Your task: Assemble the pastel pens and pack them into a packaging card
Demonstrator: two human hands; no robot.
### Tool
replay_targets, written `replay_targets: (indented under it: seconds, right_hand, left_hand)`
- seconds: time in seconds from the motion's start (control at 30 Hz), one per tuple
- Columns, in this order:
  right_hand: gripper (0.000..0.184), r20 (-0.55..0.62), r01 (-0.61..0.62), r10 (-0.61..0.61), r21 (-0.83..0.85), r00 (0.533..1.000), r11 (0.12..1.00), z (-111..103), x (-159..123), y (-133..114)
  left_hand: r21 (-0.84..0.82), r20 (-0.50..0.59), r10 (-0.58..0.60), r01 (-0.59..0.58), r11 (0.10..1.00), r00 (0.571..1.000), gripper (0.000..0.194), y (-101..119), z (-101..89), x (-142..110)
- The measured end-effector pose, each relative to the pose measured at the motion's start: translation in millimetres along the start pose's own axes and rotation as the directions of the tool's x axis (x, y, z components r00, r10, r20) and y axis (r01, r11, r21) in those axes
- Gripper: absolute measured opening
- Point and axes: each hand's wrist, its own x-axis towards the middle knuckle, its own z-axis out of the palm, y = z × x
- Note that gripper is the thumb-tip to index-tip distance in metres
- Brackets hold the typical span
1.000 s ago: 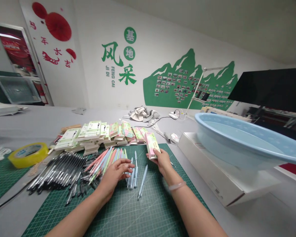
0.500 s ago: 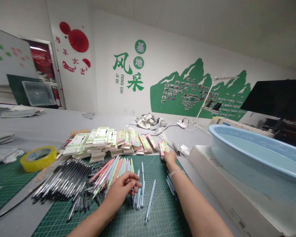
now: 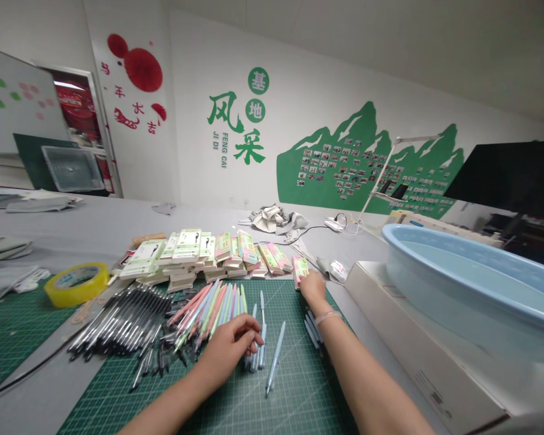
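My right hand (image 3: 313,289) is reached out to the far edge of the green cutting mat, its fingers closed on a small pink and green box (image 3: 300,269). My left hand (image 3: 236,339) hovers over several light blue pens (image 3: 254,361), fingers loosely bent and apart, with nothing visible in them. Another blue pen (image 3: 276,360) lies alone on the mat between the hands. Beside my left hand is a fan of pink, green and blue pens (image 3: 212,307). More blue pens (image 3: 312,329) lie partly hidden under my right forearm.
Small boxes (image 3: 188,248) are heaped behind the pens. To the left lie many black-tipped clear pens (image 3: 122,320) and a yellow tape roll (image 3: 78,284). At right a blue basin (image 3: 435,284) rests on a white carton (image 3: 417,350). Crumpled cloth (image 3: 276,219) lies farther back.
A pink and green box at the right end of the heap has moved left against its neighbours. My right hand stays at the small box; the view has shifted slightly.
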Motion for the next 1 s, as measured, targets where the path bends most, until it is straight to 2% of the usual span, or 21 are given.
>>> replay_targets:
  seconds: [0.1,0.2,0.23,0.3,0.37,0.4,0.5,0.6,0.77,1.0]
  right_hand:
    - [0.035,-0.088,0.093,-0.092,0.015,0.992,0.996,-12.3,-19.0,-6.9]
    - [0.029,-0.103,0.201,-0.195,0.044,0.975,0.979,-23.1,-55.0,-11.3]
    - [0.027,-0.095,0.273,-0.265,0.079,0.959,0.959,-25.5,-70.3,-11.9]
    - [0.024,-0.014,0.355,-0.355,0.117,0.935,0.928,-27.5,-102.2,-12.2]
    - [0.022,0.081,0.358,-0.365,0.084,0.928,0.93,-26.3,-130.1,-11.7]
    - [0.023,0.114,0.342,-0.348,0.072,0.93,0.937,-24.7,-140.9,-11.4]
    - [0.026,0.163,0.31,-0.315,0.054,0.935,0.949,-18.1,-159.2,-11.4]
    - [0.024,0.19,0.324,-0.329,0.055,0.925,0.944,-11.1,-163.3,-11.8]
    - [0.018,0.149,0.363,-0.367,0.059,0.918,0.93,-3.2,-164.9,-7.7]
    - [0.014,0.104,0.396,-0.405,0.102,0.908,0.913,4.0,-163.5,-5.7]
  left_hand:
    - [0.311,-0.005,0.101,-0.094,0.946,0.995,0.017,2.0,2.2,-4.8]
    - [0.568,0.022,0.163,-0.147,0.81,0.986,0.019,3.7,1.4,-7.3]
    - [0.629,0.031,0.161,-0.144,0.764,0.986,0.018,4.5,-1.5,-6.9]
    - [0.734,0.028,0.143,-0.117,0.669,0.989,0.018,7.2,-13.7,-3.8]
    - [0.826,-0.011,0.129,-0.064,0.561,0.992,0.019,11.6,-33.9,1.7]
    - [0.862,-0.067,0.13,-0.008,0.506,0.989,0.02,14.1,-46.0,4.8]
    - [0.912,-0.232,0.119,0.174,0.372,0.965,0.022,20.3,-80.6,13.2]
    - [0.913,-0.309,0.086,0.27,0.306,0.947,0.02,19.9,-100.1,17.8]
    - [0.909,-0.341,0.041,0.318,0.268,0.939,0.018,9.8,-96.4,19.8]
    - [0.901,-0.375,-0.036,0.374,0.219,0.926,0.029,7.1,-86.8,20.9]
